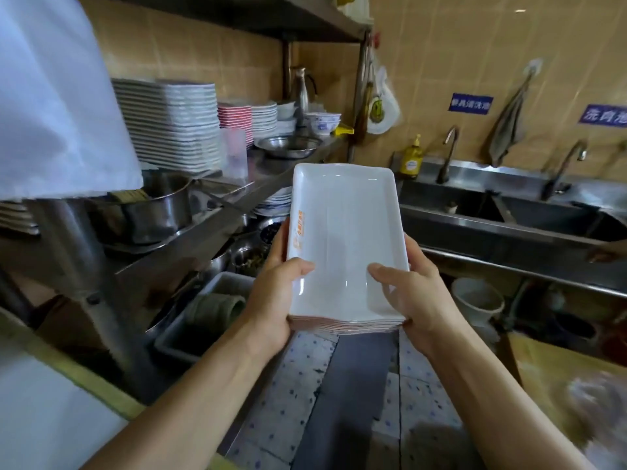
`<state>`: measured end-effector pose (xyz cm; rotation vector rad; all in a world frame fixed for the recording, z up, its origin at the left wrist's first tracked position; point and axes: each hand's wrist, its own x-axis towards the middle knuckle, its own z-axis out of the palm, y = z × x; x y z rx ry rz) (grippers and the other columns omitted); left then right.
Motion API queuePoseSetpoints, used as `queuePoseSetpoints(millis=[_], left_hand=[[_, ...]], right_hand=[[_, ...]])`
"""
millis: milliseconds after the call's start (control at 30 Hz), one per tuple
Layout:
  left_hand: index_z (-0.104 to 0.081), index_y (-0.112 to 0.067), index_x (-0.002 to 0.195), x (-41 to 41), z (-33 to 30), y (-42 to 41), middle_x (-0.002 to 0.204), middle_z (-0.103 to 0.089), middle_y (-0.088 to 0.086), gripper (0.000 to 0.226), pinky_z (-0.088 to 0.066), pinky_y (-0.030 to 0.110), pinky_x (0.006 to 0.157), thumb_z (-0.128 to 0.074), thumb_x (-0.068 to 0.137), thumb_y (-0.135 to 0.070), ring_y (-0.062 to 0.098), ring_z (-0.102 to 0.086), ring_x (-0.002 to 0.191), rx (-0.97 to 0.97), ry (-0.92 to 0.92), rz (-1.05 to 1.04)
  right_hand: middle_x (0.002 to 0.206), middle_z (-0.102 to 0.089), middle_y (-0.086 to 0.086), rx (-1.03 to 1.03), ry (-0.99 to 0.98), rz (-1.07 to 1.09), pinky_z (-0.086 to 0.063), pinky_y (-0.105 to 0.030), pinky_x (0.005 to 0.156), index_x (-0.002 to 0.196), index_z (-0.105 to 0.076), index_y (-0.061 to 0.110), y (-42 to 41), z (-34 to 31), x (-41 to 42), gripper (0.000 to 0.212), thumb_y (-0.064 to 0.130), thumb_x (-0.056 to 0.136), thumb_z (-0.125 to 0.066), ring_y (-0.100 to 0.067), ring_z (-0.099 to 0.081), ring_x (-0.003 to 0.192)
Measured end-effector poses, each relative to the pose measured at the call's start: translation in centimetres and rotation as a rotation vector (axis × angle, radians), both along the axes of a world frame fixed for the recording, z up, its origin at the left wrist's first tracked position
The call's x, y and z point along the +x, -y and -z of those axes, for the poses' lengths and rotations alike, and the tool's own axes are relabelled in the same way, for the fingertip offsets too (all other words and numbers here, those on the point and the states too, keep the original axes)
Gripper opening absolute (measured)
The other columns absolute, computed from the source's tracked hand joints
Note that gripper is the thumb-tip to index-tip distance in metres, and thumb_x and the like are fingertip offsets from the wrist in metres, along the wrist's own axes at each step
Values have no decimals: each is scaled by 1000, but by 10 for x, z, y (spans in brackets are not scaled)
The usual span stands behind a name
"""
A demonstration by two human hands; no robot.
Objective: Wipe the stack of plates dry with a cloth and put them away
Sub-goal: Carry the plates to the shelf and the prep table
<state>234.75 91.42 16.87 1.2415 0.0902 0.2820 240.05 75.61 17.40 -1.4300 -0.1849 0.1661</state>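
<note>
Plates [342, 232] stacked, gripped by left hand [271, 300] and right hand [417, 293] over floor.

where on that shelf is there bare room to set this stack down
Little shows. The one bare patch of the middle shelf lies in front of the steel basin and clear container, above the plates held by the left hand and right hand. Behind stand the tall plate stack and bowls.
</note>
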Motion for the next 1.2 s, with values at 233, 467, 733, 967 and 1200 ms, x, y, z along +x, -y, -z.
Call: queuePoseSetpoints(millis=[233,467,733,967,1200], left_hand=[[-51,-40,129,101,-13,-37,106,-71,-4,72,-53,31,68,-54,62,-15,23,-67,96,34,-31,-72],[-57,-46,117,187,-20,-62,99,-73,-5,60,-54,31,64,-55,66,-15,19,-70,86,56,-38,-214],[-50,-37,127,304,-31,-70,93,-74,-9,60,-53,23,54,-43,85,5,12,-71,77,23,-3,-444],[-51,-33,128,390,-52,-83,112,-69,1,62,-54,35,77,-42,83,9,23,-66,97,-26,19,-627],[-51,-29,131,441,-70,-131,112,-69,3,62,-50,39,83,-42,82,8,27,-63,102,4,38,-755]], right_hand=[[112,-59,9,-14,-10,-83,-55,-41,82,127,-46,45,-41,-14,109,62,1,86,-60,-21,-57,106],[92,-68,15,3,5,-239,-59,-42,74,116,-53,46,-72,-16,214,58,-1,83,-60,-22,-68,89],[105,-71,-2,66,16,-485,-56,-52,79,130,-52,32,-105,-27,359,60,-7,83,-56,-31,-69,90],[113,-67,-15,102,-47,-621,-48,-54,93,131,-53,20,-144,-52,460,59,-12,82,-50,-40,-64,102],[111,-68,-15,135,-23,-733,-54,-42,79,128,-54,15,-197,-78,517,57,-16,81,-47,-33,-66,92]])
